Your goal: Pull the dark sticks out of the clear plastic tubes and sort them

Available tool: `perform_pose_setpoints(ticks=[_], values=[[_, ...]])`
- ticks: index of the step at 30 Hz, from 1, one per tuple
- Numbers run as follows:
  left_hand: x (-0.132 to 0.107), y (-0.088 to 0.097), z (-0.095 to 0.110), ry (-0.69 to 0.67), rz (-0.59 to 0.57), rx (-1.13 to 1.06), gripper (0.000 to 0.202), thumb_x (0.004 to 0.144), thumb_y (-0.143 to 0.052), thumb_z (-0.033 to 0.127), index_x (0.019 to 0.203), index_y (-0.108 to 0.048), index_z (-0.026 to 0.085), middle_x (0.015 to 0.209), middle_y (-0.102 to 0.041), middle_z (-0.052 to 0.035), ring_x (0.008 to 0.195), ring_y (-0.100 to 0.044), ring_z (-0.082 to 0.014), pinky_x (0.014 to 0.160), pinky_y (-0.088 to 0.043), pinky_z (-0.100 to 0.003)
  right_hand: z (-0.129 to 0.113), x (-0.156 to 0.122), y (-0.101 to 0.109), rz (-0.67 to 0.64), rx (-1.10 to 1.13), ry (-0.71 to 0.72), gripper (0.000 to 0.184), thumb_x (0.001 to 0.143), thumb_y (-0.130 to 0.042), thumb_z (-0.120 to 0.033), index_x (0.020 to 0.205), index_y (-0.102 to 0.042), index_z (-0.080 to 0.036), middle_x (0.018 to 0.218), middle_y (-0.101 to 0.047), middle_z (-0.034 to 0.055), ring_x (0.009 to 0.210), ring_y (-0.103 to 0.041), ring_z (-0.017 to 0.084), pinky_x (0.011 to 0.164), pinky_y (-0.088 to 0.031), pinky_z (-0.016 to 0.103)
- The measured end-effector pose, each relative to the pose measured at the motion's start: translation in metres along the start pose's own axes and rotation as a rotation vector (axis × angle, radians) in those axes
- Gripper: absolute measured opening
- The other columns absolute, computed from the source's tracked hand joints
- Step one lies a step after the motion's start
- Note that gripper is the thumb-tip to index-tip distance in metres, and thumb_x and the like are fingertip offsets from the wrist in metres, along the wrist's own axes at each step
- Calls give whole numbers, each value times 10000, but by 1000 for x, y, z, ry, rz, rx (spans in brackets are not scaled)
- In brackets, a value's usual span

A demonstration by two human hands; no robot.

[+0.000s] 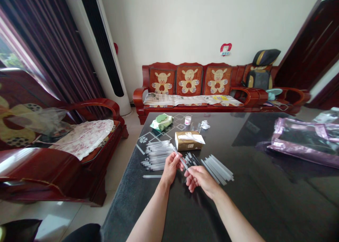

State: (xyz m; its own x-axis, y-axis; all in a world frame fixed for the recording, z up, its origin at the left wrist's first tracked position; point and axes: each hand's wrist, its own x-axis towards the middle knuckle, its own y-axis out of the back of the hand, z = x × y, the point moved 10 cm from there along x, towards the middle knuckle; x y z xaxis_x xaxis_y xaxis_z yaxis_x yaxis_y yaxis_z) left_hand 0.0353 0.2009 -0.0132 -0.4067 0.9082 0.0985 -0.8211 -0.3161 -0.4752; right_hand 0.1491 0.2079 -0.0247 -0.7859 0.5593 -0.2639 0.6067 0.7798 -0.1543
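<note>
The dark glossy bench [251, 185] fills the lower view, its near edge cut off by the frame. On its right, a pink plastic bag [304, 143] runs out past the picture's edge, and its contents are hard to make out.

Two heaps of pale tubes lie ahead of the hands. The left heap [157, 155] lies mostly crosswise. The right heap [218, 168] slants from upper left to lower right. A cardboard box [188, 140] stands between them and a little farther back. Beyond it are a green wipes pack [161, 122] and a small cup [188, 120].

The left hand [171, 166] pinches a thin tube [181, 159] just above the bench, in front of the box. The tube's long axis slants from far left down to near right. The right hand [200, 178] is curled at the tube's near end, though whether it grips cannot be told.

Dark small pieces [192, 159] lie partly hidden behind the fingers. One stray tube [152, 176] lies crosswise to the left.
</note>
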Motion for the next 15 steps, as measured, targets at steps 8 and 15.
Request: perform_pose_setpoints(ticks=[8,15], values=[[2,6,-3,-35,33,-17,324,817,-596,447,879,-549,133,673,-650,-27,438,-500,-66,441,-402,-180,-6,-1,1,69,-25,11,386,768,-578,-505,770,-587,-120,537,-634,22,370,-542,109,383,-466,237],[1,7,-4,-31,44,-2,335,800,-611,464,851,-549,139,636,-631,-6,431,-507,-69,444,-402,-185,-10,0,16,208,-138,69,324,699,-669,-438,695,-563,-132,542,-650,31,382,-566,116,380,-473,220]])
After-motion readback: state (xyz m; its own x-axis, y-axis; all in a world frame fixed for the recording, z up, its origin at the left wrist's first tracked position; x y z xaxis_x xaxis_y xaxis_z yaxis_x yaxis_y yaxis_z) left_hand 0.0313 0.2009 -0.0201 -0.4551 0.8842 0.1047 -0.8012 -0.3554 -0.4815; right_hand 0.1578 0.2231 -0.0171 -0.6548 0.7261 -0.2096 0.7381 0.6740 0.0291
